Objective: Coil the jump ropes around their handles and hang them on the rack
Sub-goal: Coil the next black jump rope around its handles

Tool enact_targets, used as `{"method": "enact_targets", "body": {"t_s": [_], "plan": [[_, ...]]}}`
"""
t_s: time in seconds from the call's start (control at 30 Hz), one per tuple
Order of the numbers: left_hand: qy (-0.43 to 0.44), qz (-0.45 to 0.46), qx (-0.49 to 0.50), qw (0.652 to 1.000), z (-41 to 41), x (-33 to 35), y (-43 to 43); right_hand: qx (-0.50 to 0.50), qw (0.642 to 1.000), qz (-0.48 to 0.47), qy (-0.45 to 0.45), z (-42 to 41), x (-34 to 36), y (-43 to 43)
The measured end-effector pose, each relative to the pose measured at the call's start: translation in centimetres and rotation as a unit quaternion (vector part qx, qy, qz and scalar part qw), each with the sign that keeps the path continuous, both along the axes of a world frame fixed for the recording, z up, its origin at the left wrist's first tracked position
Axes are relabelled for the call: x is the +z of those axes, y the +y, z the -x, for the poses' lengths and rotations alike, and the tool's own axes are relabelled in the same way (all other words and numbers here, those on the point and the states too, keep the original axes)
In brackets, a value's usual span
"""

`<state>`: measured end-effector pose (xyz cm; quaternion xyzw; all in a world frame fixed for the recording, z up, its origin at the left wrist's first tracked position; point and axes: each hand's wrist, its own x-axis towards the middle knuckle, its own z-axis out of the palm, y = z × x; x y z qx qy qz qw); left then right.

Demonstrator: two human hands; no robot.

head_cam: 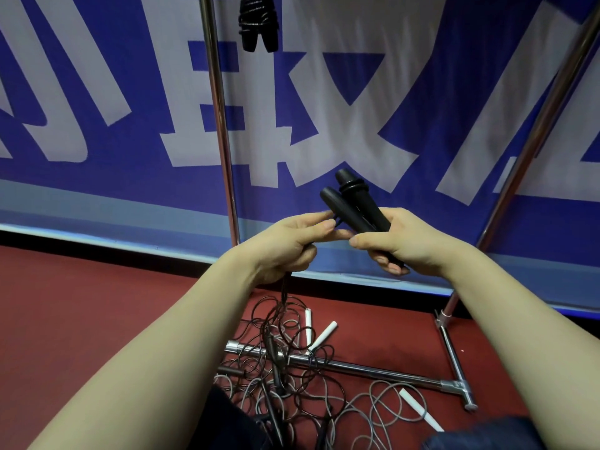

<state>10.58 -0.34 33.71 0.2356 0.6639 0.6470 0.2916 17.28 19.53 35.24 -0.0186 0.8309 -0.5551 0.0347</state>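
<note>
My right hand (399, 241) grips two black jump-rope handles (352, 203) side by side, their ends pointing up and left. A couple of rope turns circle the upper handle. My left hand (289, 245) pinches the black rope (284, 293) close to the handles, and the rope hangs down from it to the floor. A coiled black jump rope (258, 22) hangs at the top of the chrome rack, beside its left upright (220, 125).
A tangle of black and grey ropes (292, 378) with white handles (321, 334) lies on the red floor over the rack's chrome base bar (373, 368). The rack's right upright (532, 141) slants up to the right. A blue banner with white characters (324, 125) hangs behind.
</note>
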Motion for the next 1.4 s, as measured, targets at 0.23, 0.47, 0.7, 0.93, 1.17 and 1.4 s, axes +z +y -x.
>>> {"method": "enact_targets", "body": {"t_s": [0.23,0.47,0.7,0.93,1.17,1.4], "plan": [[0.061,-0.016,-0.003,0.998,0.1,0.1,-0.4,0.017,1.000,0.006,0.004,-0.1,0.3,-0.8],[0.021,-0.070,0.002,0.997,-0.2,1.9,0.2,0.028,0.999,0.019,0.000,-0.3,0.7,-1.2],[-0.019,-0.106,0.030,0.994,-1.3,2.3,0.6,0.032,0.998,0.056,0.007,-0.4,1.3,-1.4],[0.103,-0.075,0.168,0.978,-1.7,2.3,1.3,0.011,0.999,0.029,0.018,-0.1,1.1,-1.4],[-0.011,-0.029,0.225,0.974,-1.3,2.3,1.7,-0.022,0.997,-0.071,0.004,0.9,0.3,-2.5],[0.020,-0.022,0.204,0.978,-1.0,1.5,2.1,-0.031,0.996,-0.085,-0.004,0.8,0.3,-2.3]]}}
